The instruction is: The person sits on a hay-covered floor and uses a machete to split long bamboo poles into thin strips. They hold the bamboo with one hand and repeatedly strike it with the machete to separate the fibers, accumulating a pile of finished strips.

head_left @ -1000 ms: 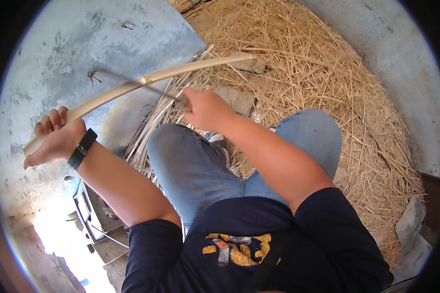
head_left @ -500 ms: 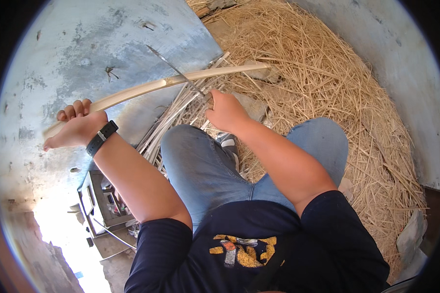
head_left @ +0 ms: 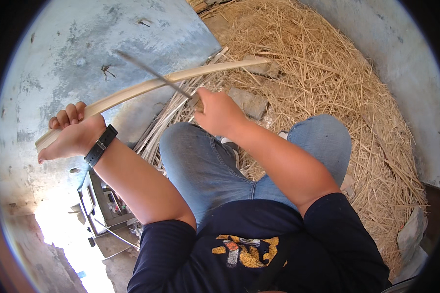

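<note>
A long pale split-bamboo strip (head_left: pixel 129 92) slants from low on the left up to the far middle. My left hand (head_left: pixel 78 133) is wrapped round its near end, fingers on the far side and thumb along the near side. In my right hand (head_left: pixel 220 113) is the handle of a long, narrow-bladed knife (head_left: pixel 154 73), whose blade lies across the bamboo strip around its middle and points to the far left. The blade is slightly blurred. Whether its edge bites into the bamboo cannot be made out.
Shavings (head_left: pixel 318 73) cover the floor ahead and to the right. A bundle of thin strips (head_left: pixel 154 129) lies beyond my left knee. Stones (head_left: pixel 249 101) poke out of the shavings, one at the strip's far end. A blue-grey wall (head_left: pixel 146 39) stands left; an open box (head_left: pixel 105 198) sits beside me.
The knife has slid left along the bamboo strip, its tip swinging left, as my right hand came nearer and left. My left hand and the strip's near end have shifted slightly left and down.
</note>
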The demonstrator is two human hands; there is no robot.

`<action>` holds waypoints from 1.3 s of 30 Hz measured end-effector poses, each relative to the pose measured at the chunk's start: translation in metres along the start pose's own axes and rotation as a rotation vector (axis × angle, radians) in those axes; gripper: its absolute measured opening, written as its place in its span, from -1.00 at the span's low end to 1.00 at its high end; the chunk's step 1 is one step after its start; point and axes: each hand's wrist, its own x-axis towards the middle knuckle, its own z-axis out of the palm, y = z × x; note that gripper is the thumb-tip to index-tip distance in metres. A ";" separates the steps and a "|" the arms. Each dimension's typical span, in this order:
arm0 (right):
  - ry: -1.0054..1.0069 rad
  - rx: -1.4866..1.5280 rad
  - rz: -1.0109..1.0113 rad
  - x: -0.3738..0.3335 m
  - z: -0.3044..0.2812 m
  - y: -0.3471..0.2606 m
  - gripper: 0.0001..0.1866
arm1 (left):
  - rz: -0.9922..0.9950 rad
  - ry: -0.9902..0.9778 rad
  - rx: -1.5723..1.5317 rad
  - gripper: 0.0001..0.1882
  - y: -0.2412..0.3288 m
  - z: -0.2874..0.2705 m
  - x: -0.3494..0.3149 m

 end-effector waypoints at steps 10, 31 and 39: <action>0.125 0.091 0.148 0.019 0.007 0.053 -0.62 | 0.015 -0.001 0.016 -0.17 0.003 0.015 -0.010; -0.010 0.141 -0.137 0.004 0.000 0.006 -0.57 | 0.038 -0.131 0.002 -0.14 0.015 0.010 -0.008; -0.006 0.088 -0.032 0.009 -0.012 0.024 -0.56 | 0.025 -0.107 0.017 -0.12 0.011 0.011 -0.015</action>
